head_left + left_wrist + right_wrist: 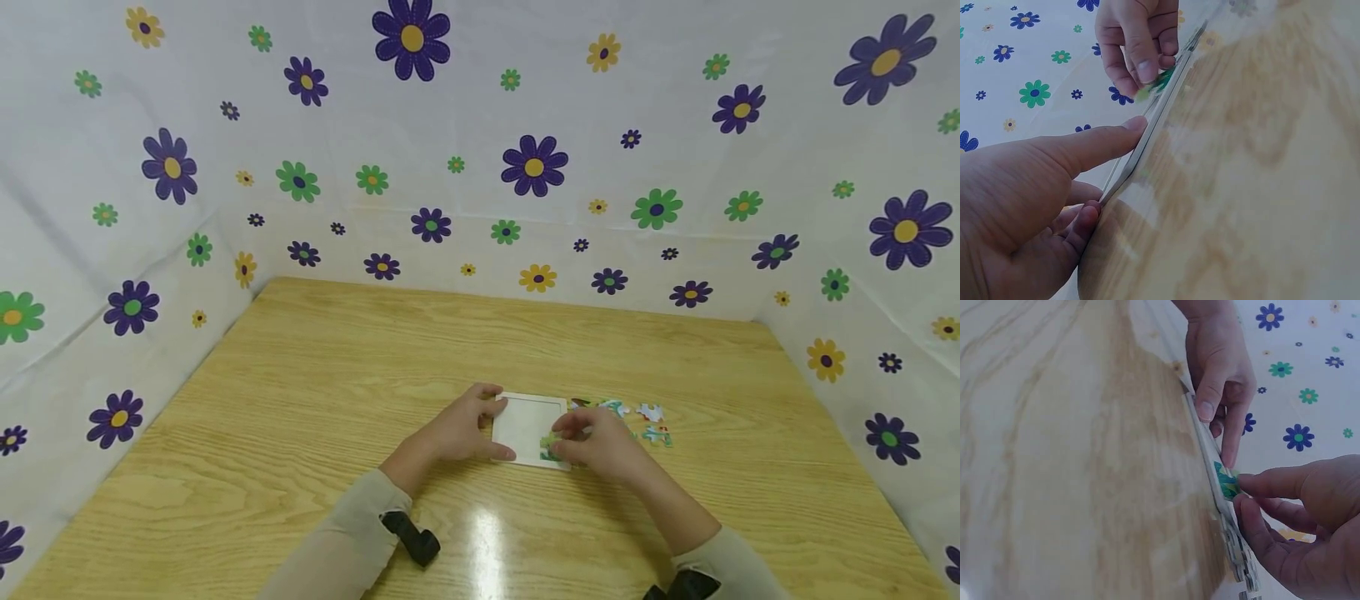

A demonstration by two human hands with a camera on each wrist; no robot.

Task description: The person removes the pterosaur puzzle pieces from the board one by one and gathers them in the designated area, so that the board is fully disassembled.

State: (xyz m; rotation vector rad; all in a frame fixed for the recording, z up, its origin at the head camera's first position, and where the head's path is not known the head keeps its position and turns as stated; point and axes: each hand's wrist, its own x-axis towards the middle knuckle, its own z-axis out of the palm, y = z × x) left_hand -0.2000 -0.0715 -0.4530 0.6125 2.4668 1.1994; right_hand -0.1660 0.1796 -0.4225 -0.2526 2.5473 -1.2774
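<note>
A pale, square puzzle tray (519, 421) with a raised rim lies on the table. My left hand (465, 427) holds its left side, thumb at the near corner and fingers at the far corner. My right hand (600, 443) is over the tray's right edge, pinching a green puzzle piece (1227, 481) between thumb and fingers. That piece is at the near right corner inside the tray; whether it lies flat cannot be told. In the left wrist view, the left thumb (1113, 140) rests along the rim. The right hand hides part of the loose pieces.
Several loose puzzle pieces (651, 412) lie just right of the tray, some behind the right hand. The wooden table (337, 358) is enclosed at the back and sides by a white flowered cloth (465, 108).
</note>
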